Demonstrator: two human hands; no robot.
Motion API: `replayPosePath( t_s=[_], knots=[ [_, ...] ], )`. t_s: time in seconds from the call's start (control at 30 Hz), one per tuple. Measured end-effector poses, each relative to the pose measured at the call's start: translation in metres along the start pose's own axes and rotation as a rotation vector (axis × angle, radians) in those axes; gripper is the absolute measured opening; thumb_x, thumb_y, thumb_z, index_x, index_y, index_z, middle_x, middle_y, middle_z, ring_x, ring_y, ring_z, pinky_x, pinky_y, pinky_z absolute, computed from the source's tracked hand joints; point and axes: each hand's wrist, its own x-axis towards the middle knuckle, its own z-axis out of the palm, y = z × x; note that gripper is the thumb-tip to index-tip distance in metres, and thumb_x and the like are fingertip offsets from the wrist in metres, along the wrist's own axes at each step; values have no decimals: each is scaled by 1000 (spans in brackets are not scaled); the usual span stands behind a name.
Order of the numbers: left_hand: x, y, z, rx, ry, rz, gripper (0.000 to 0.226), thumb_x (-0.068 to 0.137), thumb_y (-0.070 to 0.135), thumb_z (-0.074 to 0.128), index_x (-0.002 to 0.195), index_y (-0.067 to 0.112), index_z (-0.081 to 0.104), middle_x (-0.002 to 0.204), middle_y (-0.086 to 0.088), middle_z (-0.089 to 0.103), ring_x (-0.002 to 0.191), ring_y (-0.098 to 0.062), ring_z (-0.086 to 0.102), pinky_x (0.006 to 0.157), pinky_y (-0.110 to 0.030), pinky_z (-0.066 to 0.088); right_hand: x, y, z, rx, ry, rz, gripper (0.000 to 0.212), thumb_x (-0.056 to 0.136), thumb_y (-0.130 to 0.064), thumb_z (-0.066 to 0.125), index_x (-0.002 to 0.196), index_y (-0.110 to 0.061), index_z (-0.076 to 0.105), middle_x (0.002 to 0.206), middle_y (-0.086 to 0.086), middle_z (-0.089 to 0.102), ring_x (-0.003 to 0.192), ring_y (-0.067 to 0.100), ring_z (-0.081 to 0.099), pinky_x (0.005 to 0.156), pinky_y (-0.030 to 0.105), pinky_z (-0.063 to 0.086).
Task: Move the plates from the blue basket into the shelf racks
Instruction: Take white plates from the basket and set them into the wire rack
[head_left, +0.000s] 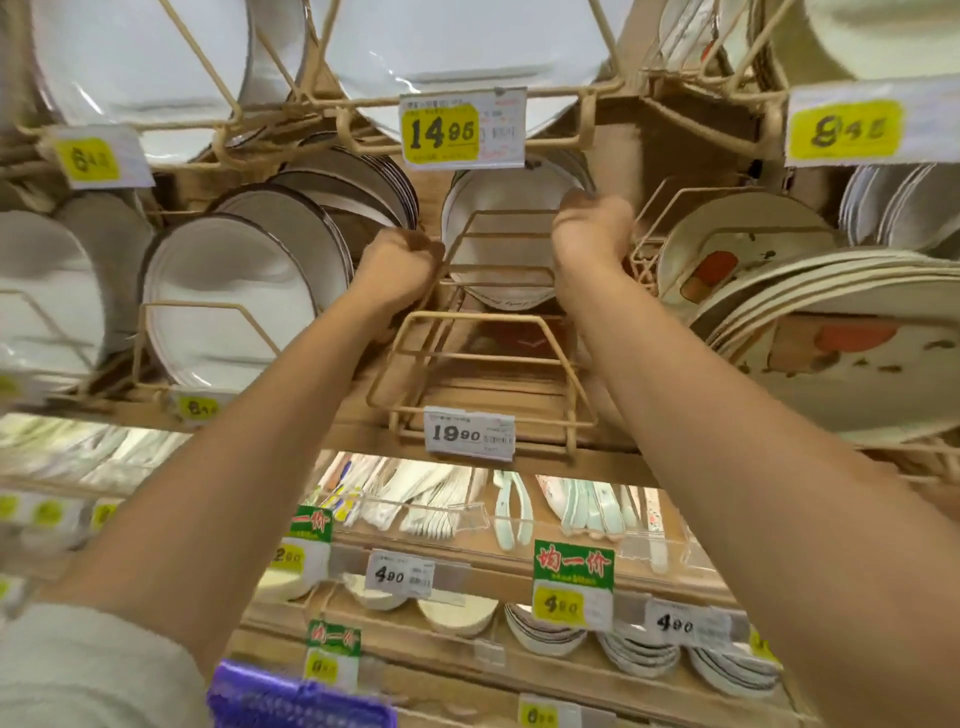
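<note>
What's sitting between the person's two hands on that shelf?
A white plate standing in a wire rack sits between left hand and right hand, shown in the head view.

One head-worn camera faces the shelf racks (467, 356) from close.

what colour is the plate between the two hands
The plate is white with a thin dark rim line, best seen in the head view.
</note>
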Motion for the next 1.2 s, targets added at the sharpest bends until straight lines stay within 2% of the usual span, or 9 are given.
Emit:
replayPosePath(
  t_s=[0.07, 0.17, 0.23, 0.4, 0.63, 0.8, 0.93, 1.07, 1.2],
  knots=[
    [-37, 5, -15, -53, 9, 50, 26, 93, 28, 54, 98, 9, 72, 96, -10, 72, 91, -25, 67, 87, -39, 53, -22, -7, -7, -83, -35, -113, 15, 95, -11, 47, 94, -16, 60, 87, -3, 59, 82, 11, 56, 72, 23, 46],
    [-100, 8, -37, -227, 27, 82, 20, 94, 23, 54, 89, 17, 72, 96, -9, 74, 96, -26, 68, 92, -46, 53, -51, -13, -22, -22, -147, -208, 24, 93, -7, 45, 83, -9, 68, 83, 5, 67, 78, 16, 64, 69, 27, 50],
    [-144, 6, -52, -311, 44, 96, 19, 95, 17, 53, 90, 12, 71, 98, -13, 73, 97, -28, 69, 90, -44, 54, -75, -19, -37, 108, -218, -205, 28, 91, -3, 44, 78, -13, 67, 81, 7, 70, 76, 17, 68, 67, 23, 50],
    [-229, -34, -90, -323, 164, 46, 20, 97, 11, 51, 95, 12, 70, 97, -6, 74, 98, -21, 69, 88, -33, 55, -144, 2, -76, 232, -342, -68, 29, 90, -1, 47, 80, -17, 69, 83, 7, 74, 82, 18, 72, 69, 20, 54],
    [-328, -134, -132, -361, 238, -302, 25, 99, 9, 48, 88, 13, 70, 88, -10, 74, 85, -20, 71, 78, -27, 56, -229, 96, -94, -17, -565, 214, 26, 88, -1, 48, 82, -15, 69, 77, 3, 75, 69, 16, 71, 60, 18, 54],
    [-384, -216, -165, -359, 236, -558, 27, 99, 6, 46, 82, 10, 67, 78, -2, 72, 68, -10, 69, 73, -28, 54, -307, 168, -90, -250, -742, 384, 29, 91, 3, 48, 80, -13, 69, 78, 10, 74, 65, 14, 69, 61, 20, 56],
    [-424, -277, -207, -309, 243, -733, 31, 100, 4, 42, 76, 9, 63, 75, -5, 68, 65, -17, 64, 67, -28, 51, -364, 209, -68, -346, -788, 436, 26, 91, 6, 45, 83, -4, 67, 75, 12, 70, 55, 7, 65, 55, 15, 54],
    [-456, -329, -247, -260, 229, -847, 32, 98, 3, 42, 75, 11, 61, 70, -2, 68, 57, -12, 63, 52, -16, 50, -407, 250, -43, -444, -831, 511, 22, 91, 3, 47, 84, -6, 66, 78, 14, 69, 61, 17, 63, 58, 19, 54],
    [-473, -368, -268, -239, 181, -955, 25, 96, 11, 47, 79, 13, 64, 76, -2, 71, 62, -12, 65, 61, -24, 49, -439, 293, -32, -588, -821, 577, 21, 92, 1, 47, 91, -4, 67, 77, 11, 69, 64, 19, 64, 61, 22, 55]
  ],
)
